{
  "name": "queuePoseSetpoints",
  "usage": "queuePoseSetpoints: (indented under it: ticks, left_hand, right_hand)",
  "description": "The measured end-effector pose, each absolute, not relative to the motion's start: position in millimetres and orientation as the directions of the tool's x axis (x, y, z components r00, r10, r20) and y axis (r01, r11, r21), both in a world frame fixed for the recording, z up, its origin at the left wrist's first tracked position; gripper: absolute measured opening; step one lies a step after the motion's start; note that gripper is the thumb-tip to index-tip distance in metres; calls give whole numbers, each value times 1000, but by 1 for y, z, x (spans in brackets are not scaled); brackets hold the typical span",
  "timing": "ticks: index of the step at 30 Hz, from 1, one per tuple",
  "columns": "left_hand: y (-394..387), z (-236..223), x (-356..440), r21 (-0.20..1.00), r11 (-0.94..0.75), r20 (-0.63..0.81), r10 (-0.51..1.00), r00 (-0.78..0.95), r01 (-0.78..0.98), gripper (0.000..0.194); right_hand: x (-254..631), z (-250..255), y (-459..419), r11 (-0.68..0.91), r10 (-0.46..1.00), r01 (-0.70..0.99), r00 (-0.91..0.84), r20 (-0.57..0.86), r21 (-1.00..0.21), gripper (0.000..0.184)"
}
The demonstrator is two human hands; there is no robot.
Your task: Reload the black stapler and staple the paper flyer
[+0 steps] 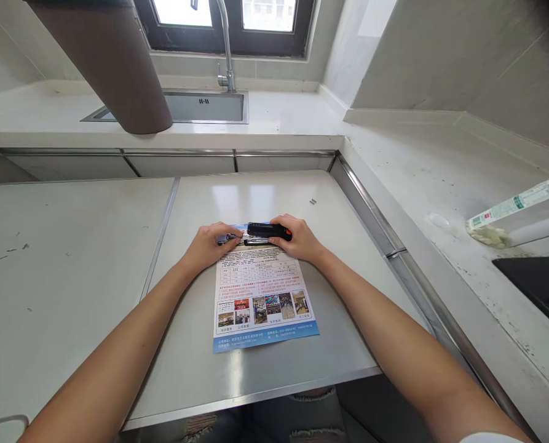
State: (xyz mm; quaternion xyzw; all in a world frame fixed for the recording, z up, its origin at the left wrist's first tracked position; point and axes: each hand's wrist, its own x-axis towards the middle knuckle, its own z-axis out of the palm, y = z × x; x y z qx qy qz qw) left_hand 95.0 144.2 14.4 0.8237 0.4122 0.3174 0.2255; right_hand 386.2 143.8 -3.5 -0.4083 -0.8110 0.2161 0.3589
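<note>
Stapler (267, 230) is sitting over the top end of a printed flyer (260, 280) on the white table (186, 369), with the right hand (299, 237) gripping its far end. Left hand (214, 242) has thumb and fingers pinched on a shiny metal piece (230, 236) at the other side; can't tell if that's part of the stapler. Looks about midway to me: seems opened up, but not closed together yet. Couple of small metal strips (313, 201) lie loose farther back, untouched.
</note>
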Motion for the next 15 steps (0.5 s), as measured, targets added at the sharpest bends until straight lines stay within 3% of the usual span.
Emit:
queuePoseSetpoints:
  ticks: [15]
  left_hand:
    - [146,14,94,660,-541,316,829,461,521,20]
  right_hand:
    - [387,-4,144,578,814,494,-413,409,-650,28]
